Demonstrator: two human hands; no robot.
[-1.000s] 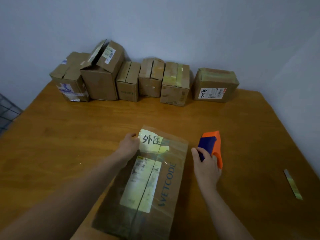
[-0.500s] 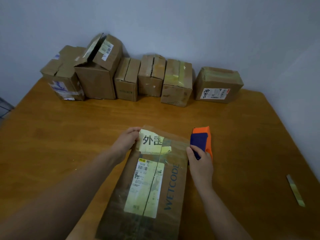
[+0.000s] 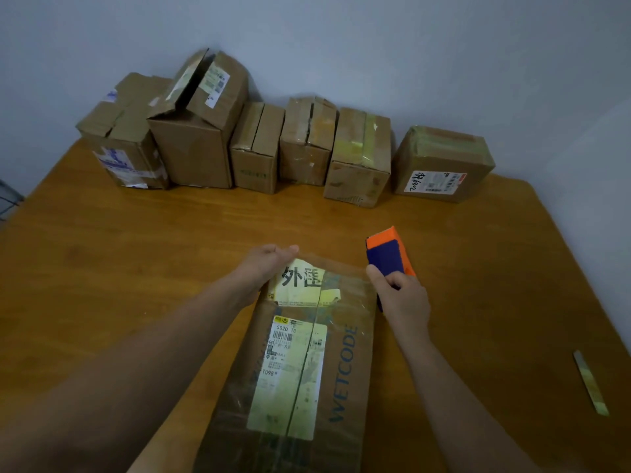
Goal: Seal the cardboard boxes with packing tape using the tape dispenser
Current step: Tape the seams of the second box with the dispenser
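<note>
A long cardboard box (image 3: pixel 345 363) marked WETCODE lies in front of me on the wooden table (image 3: pixel 136 254), with pale labels along its top seam. My left hand (image 3: pixel 264 268) rests on the box's far left corner, fingers curled over the edge. My right hand (image 3: pixel 399 295) grips the orange and blue tape dispenser (image 3: pixel 389 254) at the box's far right corner. Whether tape runs from the dispenser to the box, I cannot tell.
Several cardboard boxes (image 3: pixel 252 148) stand in a row along the far edge against the wall; one at the left (image 3: pixel 201 128) has a raised flap. A loose strip of tape (image 3: pixel 590 384) lies near the table's right edge.
My right hand has carried the dispenser leftward, up to the box's far right corner. My left hand has slid up onto the far left corner.
</note>
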